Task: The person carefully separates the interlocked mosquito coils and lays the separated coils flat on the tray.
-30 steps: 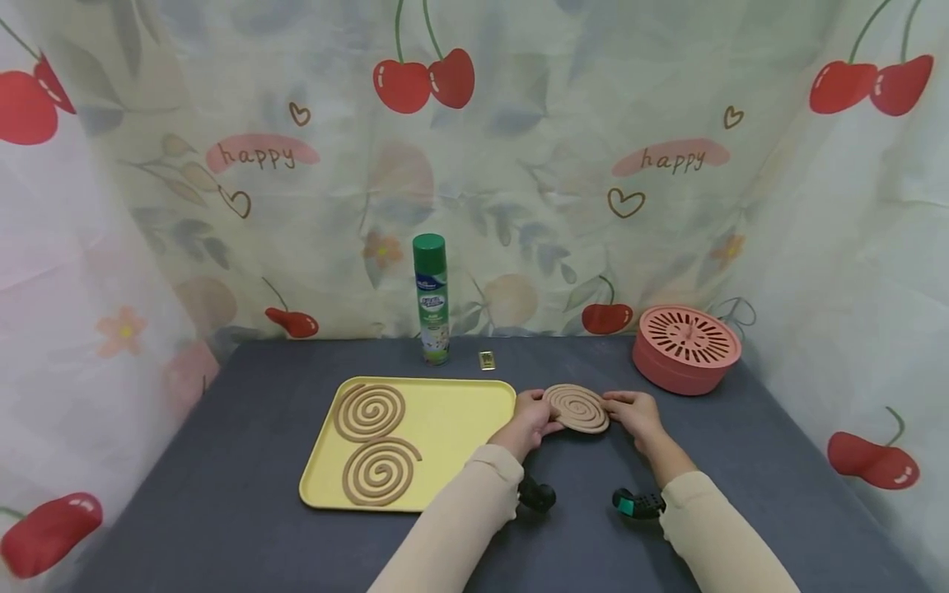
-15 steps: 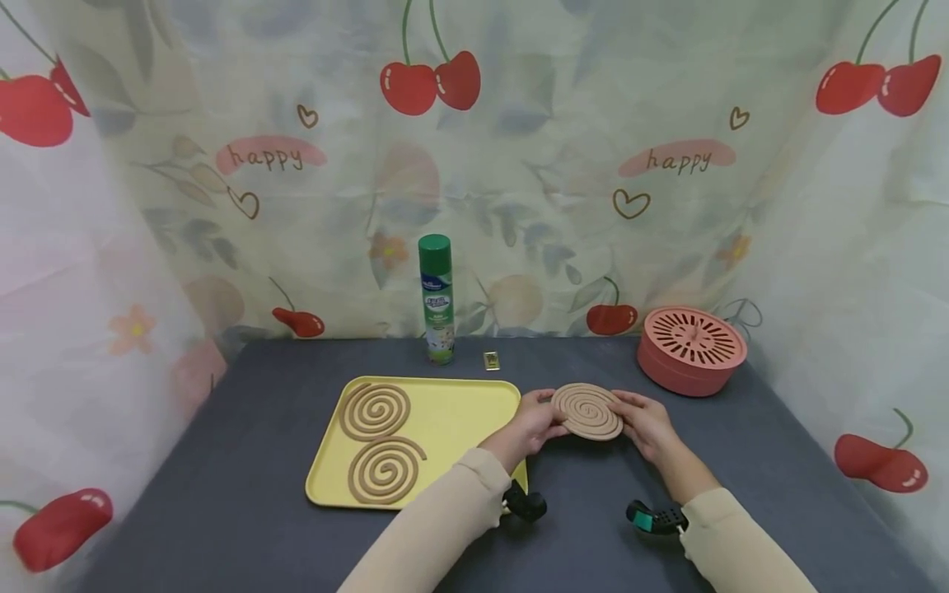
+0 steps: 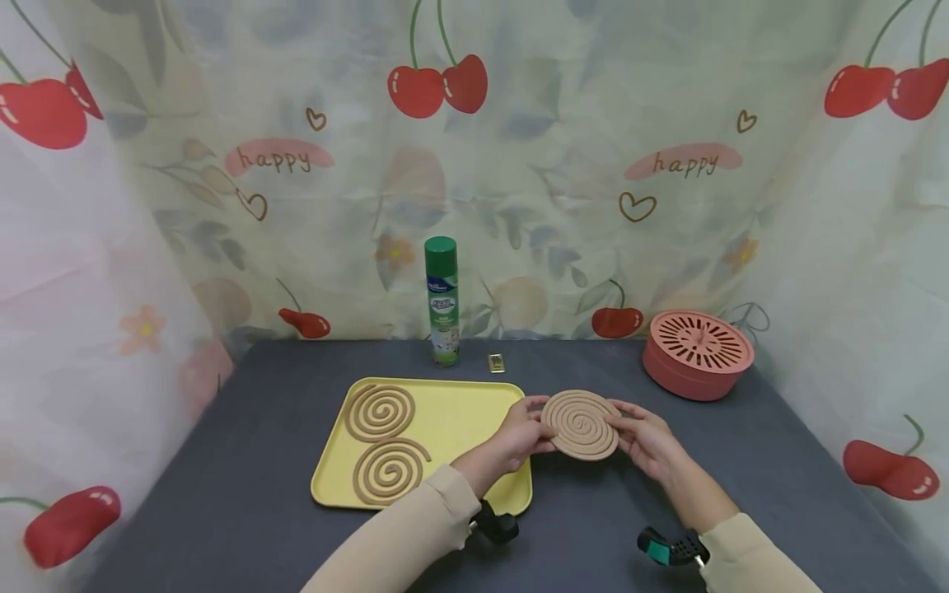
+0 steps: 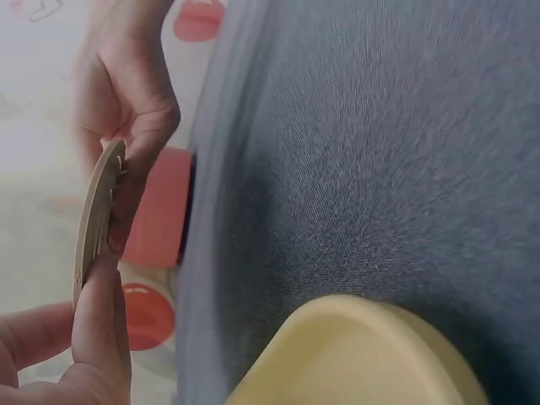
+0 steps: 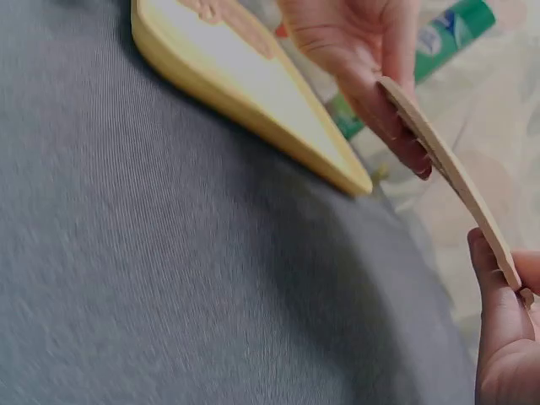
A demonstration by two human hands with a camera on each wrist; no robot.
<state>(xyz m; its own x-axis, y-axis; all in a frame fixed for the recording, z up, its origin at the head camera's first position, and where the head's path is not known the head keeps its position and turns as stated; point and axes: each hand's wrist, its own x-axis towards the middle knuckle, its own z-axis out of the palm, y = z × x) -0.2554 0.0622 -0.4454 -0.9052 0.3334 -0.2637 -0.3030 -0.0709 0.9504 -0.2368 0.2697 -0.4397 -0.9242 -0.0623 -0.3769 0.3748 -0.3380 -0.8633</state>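
A flat, tightly wound tan mosquito coil (image 3: 581, 425) is held up above the dark table, its face turned toward the head camera. My left hand (image 3: 516, 435) pinches its left edge and my right hand (image 3: 647, 439) its right edge. Both wrist views show the coil edge-on, the thumb and fingers of each hand on opposite faces. Left of the hands lies a yellow tray (image 3: 463, 403). Two looser coils rest on its left side, a far coil (image 3: 381, 413) and a near coil (image 3: 388, 471). My left forearm passes over the tray's front right part.
A green spray can (image 3: 442, 305) stands at the back, with a small gold packet (image 3: 496, 363) lying to its right. At the back right sits a round pink slotted-lid box (image 3: 697, 354). Printed curtains hang behind and on both sides.
Both hands have brought the coil slightly nearer the body and tipped it up, so its face shows rounder. My right hand's fingers have shifted along its edge. The head view has panned slightly left.
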